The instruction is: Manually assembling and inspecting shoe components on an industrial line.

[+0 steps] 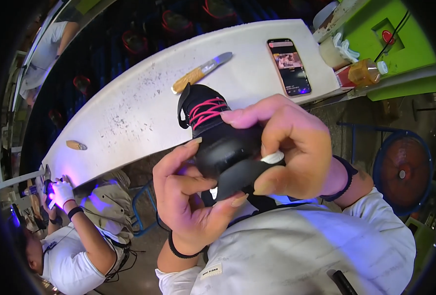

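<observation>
Both my hands hold a black shoe with pink laces, its toe turned toward me. My left hand is closed on the left side, thumb and fingers pinching near the toe. On the other side my right hand grips it, with a finger lying by the laces. A black curved flap, seemingly the sole's toe end, stands away from the toe between my fingers. Small white bits show by the fingertips of both hands; I cannot tell what they are. The shoe's underside is hidden.
On the white curved table lie a knife with a tan handle, a phone and a small tan piece. A drink bottle and a glove-filled cup are at right. A co-worker's gloved hand works at left; a fan stands right.
</observation>
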Motion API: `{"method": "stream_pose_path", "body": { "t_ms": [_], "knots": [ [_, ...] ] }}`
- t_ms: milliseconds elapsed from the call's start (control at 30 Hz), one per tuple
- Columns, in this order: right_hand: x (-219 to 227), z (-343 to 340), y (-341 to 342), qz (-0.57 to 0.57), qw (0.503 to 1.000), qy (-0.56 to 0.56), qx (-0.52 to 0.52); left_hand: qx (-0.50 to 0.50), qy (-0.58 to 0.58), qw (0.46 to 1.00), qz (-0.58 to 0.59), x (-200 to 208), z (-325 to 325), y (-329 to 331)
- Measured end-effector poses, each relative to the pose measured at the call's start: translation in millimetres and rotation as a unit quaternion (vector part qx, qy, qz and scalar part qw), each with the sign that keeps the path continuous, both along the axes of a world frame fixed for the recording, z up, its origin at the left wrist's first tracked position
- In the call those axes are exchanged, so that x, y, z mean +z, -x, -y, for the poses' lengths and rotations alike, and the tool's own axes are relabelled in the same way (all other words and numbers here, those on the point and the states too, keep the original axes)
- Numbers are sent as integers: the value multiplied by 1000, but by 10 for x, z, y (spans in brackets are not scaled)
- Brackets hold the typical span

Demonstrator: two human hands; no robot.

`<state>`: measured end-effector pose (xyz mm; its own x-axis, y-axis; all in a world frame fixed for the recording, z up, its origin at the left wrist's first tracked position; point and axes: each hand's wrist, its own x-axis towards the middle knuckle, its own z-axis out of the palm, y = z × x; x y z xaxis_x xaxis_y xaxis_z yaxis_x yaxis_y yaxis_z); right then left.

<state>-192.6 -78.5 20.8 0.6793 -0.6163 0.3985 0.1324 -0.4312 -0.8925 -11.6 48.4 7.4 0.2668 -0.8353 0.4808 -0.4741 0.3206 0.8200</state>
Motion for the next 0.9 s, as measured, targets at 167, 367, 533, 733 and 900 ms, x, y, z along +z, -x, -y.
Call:
{"method": "stream_pose_path", "body": {
  "t_ms": [167,367,533,733,900],
  "knots": [
    [-17,-78,44,-10,999,43,27,-21,10,999,27,-35,-112,7],
    [-57,-140,77,26,998,4,58,-21,-5,995,95,28,-151,18],
    [-91,-127,77,41,997,8,69,-12,-12,996,82,-10,-187,47],
    [-135,-90,131,54,996,-37,61,-9,-15,992,125,25,-101,64],
    [198,9,327,-132,991,-16,2,-25,15,996,89,-39,82,145]
  ]
}}
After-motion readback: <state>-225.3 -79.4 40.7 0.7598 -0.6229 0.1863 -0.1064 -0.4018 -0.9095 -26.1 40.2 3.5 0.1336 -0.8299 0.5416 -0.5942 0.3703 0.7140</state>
